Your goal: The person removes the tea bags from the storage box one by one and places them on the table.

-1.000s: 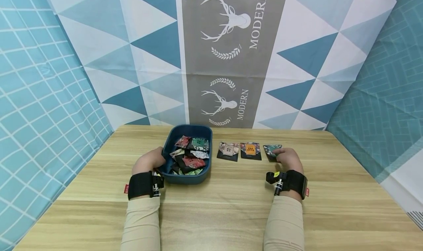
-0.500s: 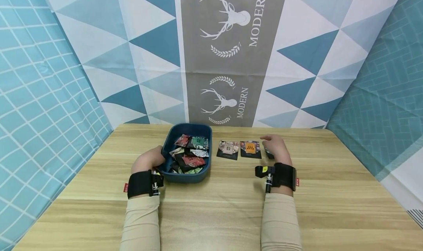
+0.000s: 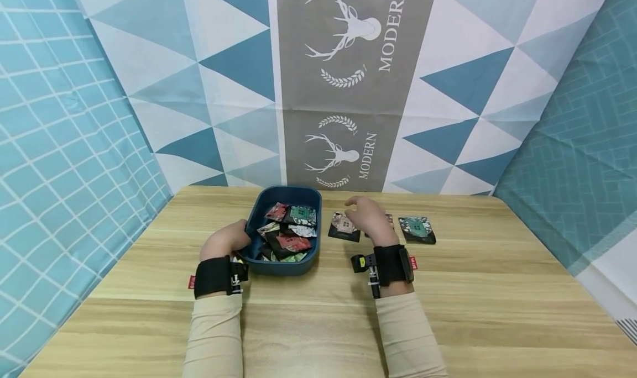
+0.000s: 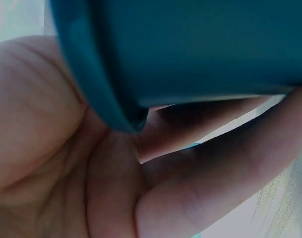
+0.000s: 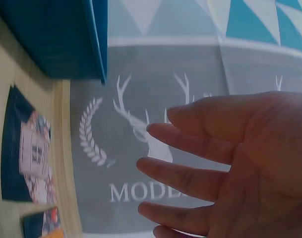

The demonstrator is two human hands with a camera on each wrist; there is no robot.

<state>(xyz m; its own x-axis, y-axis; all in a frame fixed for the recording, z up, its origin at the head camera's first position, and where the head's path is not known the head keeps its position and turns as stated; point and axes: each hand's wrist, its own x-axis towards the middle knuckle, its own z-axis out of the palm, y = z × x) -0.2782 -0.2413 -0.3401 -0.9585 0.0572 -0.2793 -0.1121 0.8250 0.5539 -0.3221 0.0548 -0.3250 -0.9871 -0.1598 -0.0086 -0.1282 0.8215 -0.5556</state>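
At the left side of a dark blue plastic box (image 3: 286,268), my left hand (image 3: 226,241) grips the wall. In the left wrist view, the box's rim (image 4: 86,64) lies between thumb and curled fingers. Several small printed sachets (image 3: 293,242) in red, green, white and black are heaped inside. My right hand (image 3: 370,220) is held above the table with fingers spread and nothing in them. Near it lie a pink-labelled sachet (image 3: 343,229) and an orange-labelled sachet (image 5: 54,233), the latter mostly hidden by the hand in the head view. A green-labelled sachet (image 3: 417,230) lies flat farther right.
The wooden table (image 3: 308,334) reaches back to a hanging cloth (image 3: 343,96) with deer heads and triangles. Blue tile-patterned cloth (image 3: 64,173) borders the left, and teal patterned cloth (image 3: 587,162) the right.
My right hand has left the green-labelled sachet and moved left towards the box, now passing over the orange-labelled one. The left hand and the box have stayed in place.
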